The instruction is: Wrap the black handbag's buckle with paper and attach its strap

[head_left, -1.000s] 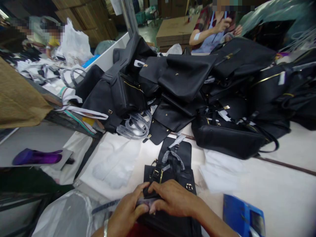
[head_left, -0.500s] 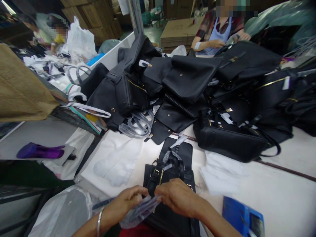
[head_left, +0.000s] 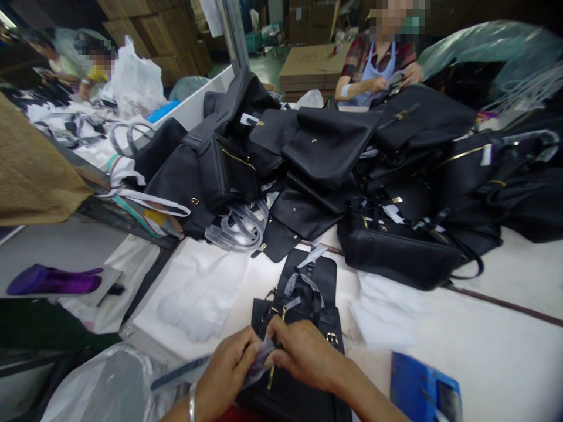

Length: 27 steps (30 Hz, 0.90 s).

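A black bag (head_left: pixel 303 392) with gold buckles and a gold zip lies on the white table right in front of me, its flap folded away from me. Above its near part, my left hand (head_left: pixel 231 363) is closed on a piece of clear plastic wrap (head_left: pixel 260 364). My right hand (head_left: pixel 303 354) pinches the same plastic from the other side, close to the left one. What the plastic covers, if anything, is hidden by my fingers. A strap with thin plastic around it (head_left: pixel 180 372) runs out to the left of my left hand.
Several black bags (head_left: pixel 329 146) are piled across the table's far side. White sheets (head_left: pixel 197 287) lie left, more (head_left: pixel 387 310) right. A blue box-like object (head_left: pixel 424 387) sits near right. A purple bottle (head_left: pixel 57 279) rests on a shelf at left. A co-worker (head_left: pixel 378 70) handles something beyond the pile.
My left hand has turned and closed more tightly on the plastic, which is now bunched smaller between both hands. The whole view has shifted slightly.
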Available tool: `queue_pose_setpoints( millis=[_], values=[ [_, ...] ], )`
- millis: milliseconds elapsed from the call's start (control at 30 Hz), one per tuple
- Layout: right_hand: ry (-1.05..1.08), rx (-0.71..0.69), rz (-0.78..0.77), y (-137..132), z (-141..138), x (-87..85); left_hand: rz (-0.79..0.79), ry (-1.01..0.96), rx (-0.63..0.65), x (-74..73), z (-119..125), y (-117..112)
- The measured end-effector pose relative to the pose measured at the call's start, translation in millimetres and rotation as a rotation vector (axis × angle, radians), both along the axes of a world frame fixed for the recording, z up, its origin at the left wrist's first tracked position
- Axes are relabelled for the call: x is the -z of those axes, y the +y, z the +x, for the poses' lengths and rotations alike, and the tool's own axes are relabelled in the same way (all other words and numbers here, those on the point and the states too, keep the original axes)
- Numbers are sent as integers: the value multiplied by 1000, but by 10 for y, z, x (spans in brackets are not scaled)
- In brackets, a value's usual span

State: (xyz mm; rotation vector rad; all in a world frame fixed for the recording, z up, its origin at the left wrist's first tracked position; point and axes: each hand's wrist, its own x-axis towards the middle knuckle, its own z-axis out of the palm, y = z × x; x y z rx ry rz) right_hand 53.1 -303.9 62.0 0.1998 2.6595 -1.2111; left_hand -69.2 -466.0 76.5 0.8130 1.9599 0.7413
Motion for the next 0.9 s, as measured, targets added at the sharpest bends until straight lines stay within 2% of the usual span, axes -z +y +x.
queue_pose_setpoints(
  millis=[67,200,367,467,600,733,900],
  values=[
    [-1,42,-55,2,-39,24,11,16,19,4,14,51],
    [17,5,-69,54,-103,71,16,-10,12,24,24,116],
    [10,2,-54,112,-138,127,66,-216,4,-43,-21,132],
    [-2,-20,-87,129,-142,140,28,-279,-15,-1,-81,99],
    [29,-105,-152,301,-104,134,-33,-219,-113,116,-190,14],
    [47,-133,-108,533,-110,165,-48,-118,-148,111,-249,-20],
    [85,-182,-36,406,-258,221,-26,-46,-119,72,-148,120]
  ],
)
